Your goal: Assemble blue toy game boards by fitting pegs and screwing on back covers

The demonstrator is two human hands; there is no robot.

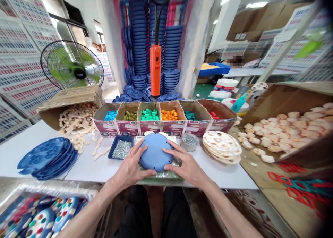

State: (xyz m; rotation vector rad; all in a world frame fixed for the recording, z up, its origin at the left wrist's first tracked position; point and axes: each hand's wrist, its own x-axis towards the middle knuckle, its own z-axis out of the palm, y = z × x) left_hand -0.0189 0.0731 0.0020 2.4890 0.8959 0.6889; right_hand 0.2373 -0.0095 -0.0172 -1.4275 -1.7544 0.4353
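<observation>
A smooth blue round plastic shell [156,151] with small holes around its edge lies between my hands at the table's front edge. My left hand [134,161] grips its left side, thumb toward the front. My right hand [186,161] grips its right side in the same way. Pale pieces show just behind the shell; what lies beneath it is mostly hidden. To the left is a blue tray of small screws [110,151], and to the right a round tub of screws [193,147]. An orange electric screwdriver [155,71] hangs point down behind the shell.
A row of cardboard bins [151,128] holds coloured plugs. Blue discs [44,158] stack at left, cream discs [221,146] at right. Boxes of pale parts flank the table; a fan [75,66] stands left. Finished-looking round toys [41,222] fill a lower-left crate.
</observation>
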